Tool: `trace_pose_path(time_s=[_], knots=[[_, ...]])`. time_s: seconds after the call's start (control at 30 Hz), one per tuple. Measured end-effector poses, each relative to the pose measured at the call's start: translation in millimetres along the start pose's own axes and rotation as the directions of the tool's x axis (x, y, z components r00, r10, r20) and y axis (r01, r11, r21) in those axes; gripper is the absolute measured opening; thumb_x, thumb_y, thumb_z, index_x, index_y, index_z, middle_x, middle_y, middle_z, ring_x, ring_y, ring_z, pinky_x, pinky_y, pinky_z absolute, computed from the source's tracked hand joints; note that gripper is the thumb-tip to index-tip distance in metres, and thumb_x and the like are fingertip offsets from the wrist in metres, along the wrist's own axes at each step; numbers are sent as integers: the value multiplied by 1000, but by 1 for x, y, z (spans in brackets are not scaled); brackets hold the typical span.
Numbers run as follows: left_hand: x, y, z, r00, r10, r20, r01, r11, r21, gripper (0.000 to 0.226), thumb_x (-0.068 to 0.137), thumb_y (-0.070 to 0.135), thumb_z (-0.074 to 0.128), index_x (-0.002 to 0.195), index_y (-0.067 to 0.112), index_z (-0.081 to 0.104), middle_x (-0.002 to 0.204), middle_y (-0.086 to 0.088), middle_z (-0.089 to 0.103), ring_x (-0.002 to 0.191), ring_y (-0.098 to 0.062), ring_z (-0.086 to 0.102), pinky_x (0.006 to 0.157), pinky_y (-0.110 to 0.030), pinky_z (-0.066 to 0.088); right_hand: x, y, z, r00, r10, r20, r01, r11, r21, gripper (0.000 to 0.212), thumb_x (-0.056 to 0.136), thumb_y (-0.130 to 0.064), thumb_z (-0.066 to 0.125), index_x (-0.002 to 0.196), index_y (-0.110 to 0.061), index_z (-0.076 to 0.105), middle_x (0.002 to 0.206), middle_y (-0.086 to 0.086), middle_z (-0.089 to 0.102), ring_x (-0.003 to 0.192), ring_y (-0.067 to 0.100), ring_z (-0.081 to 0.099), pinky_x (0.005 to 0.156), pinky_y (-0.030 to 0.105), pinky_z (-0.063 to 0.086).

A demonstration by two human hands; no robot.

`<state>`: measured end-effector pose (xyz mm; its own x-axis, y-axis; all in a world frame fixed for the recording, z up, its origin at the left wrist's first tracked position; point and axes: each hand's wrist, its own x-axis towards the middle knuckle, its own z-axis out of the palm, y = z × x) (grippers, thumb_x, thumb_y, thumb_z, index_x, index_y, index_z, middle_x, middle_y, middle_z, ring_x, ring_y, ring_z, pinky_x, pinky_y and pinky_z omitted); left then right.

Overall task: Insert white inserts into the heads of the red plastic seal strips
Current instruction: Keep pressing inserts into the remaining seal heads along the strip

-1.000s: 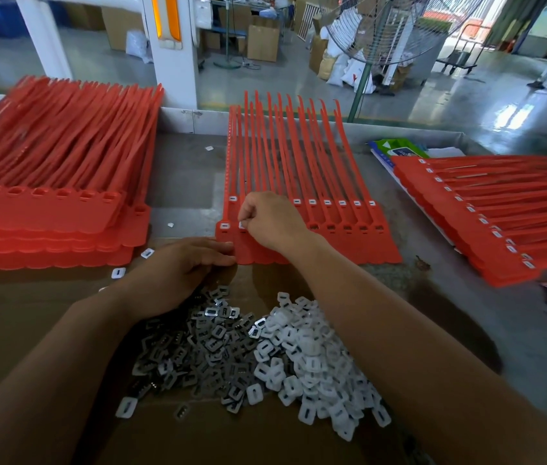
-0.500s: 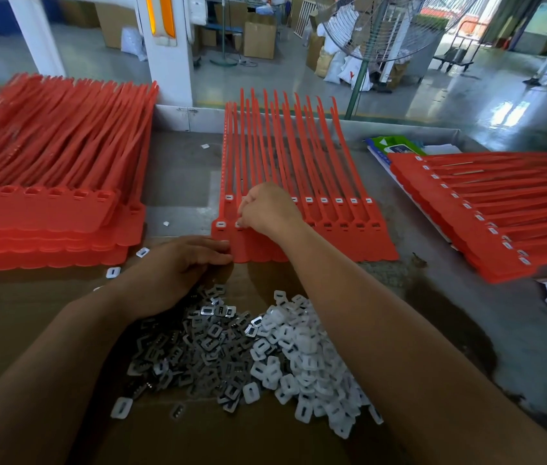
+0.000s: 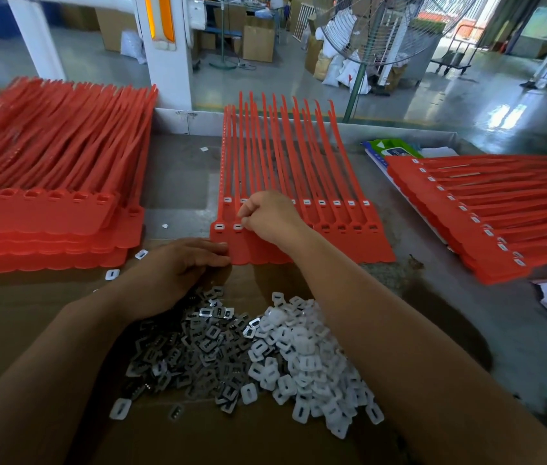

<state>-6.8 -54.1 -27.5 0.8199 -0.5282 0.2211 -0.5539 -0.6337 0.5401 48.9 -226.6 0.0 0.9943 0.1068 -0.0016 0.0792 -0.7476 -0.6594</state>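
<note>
Head view: the mat of joined red plastic seal strips (image 3: 298, 182) lies centre on the grey worktop (image 3: 178, 182), the heap of small white slotted plastic inserts (image 3: 302, 350) nearer us. Left hand (image 3: 181, 263), fingers straight, presses the mat's near edge. Right hand (image 3: 270, 218) is curled over a strip head; whether it pinches an insert, we cannot tell. We judge inserts light, rigid, slippery: pinch their edges.

— What lies on the grey surface (image 3: 178, 169)?
— Red seal strips: a left stack (image 3: 47, 213), a centre stack (image 3: 315, 182) and a right stack (image 3: 500, 203).
— And lower down?
— A brown cardboard sheet (image 3: 13, 313).
— Anything loose?
— A white insert (image 3: 204, 149) at upper centre, and papers (image 3: 396, 149) under the right stack.
</note>
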Motion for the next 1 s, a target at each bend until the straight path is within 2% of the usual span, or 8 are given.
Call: trace_pose_path(time_s=[0.07,0.17,0.27,0.33,0.5,0.8,0.87,1.0], knots=[[0,1,0,1000,-3,1,3,1000,-8,37,88,-4,48,115,17,62,128,12,48,119,1,40,91,7,17,-7,-2,-6,999,-17,52,15,999,28,18,88,-5,54,100,-7,68,109,7,66,103,18,58,89,29,46],[0,2,0,1000,-6,-3,6,1000,-13,37,88,-4,48,114,18,63,126,14,47,119,1,41,92,6,18,-22,-3,-15,993,-111,28,111,994,5,15,86,-8,59,99,-8,67,104,3,65,92,10,56,80,21,42],[0,0,0,1000,-20,8,20,1000,-12,39,88,-5,48,115,19,62,125,17,46,120,2,39,92,7,16,-42,0,-26,982,-176,70,178,984,-25,11,84,-11,63,94,-10,68,84,-9,60,74,-1,52,66,12,40],[1,-1,1,999,-35,15,35,999,-13,43,86,-7,48,115,20,62,125,19,45,121,2,37,92,6,15,-56,2,-36,969,-180,171,196,977,-79,10,83,-13,65,92,-12,69,75,-16,56,70,-6,51,65,7,40],[1,-3,2,999,-38,6,38,999,-24,44,85,-8,49,114,21,63,124,19,47,121,2,39,93,5,16,-78,7,-45,921,-105,375,187,964,-189,11,82,-20,67,92,-16,70,81,-15,59,82,1,56,73,11,41],[1,-4,3,1000,-31,2,31,999,-32,49,82,-13,48,114,21,63,124,20,46,121,2,39,92,6,18,-80,8,-33,915,-12,404,153,935,-319,13,82,-19,67,94,-15,68,101,-2,64,92,11,56,73,22,41],[0,-3,3,1000,-30,1,30,999,-35,49,81,-14,48,114,20,63,124,19,46,121,2,39,92,7,17,-80,9,-33,912,-14,411,156,936,-315,12,82,-20,67,93,-15,67,99,-2,63,92,12,56,72,22,40],[0,-2,3,999,-32,10,32,999,-30,49,81,-14,48,115,19,62,123,20,45,121,3,37,91,8,15,-82,12,-36,922,-60,383,158,960,-231,7,86,-23,63,86,-16,60,79,-14,50,78,6,51,60,14,40]])
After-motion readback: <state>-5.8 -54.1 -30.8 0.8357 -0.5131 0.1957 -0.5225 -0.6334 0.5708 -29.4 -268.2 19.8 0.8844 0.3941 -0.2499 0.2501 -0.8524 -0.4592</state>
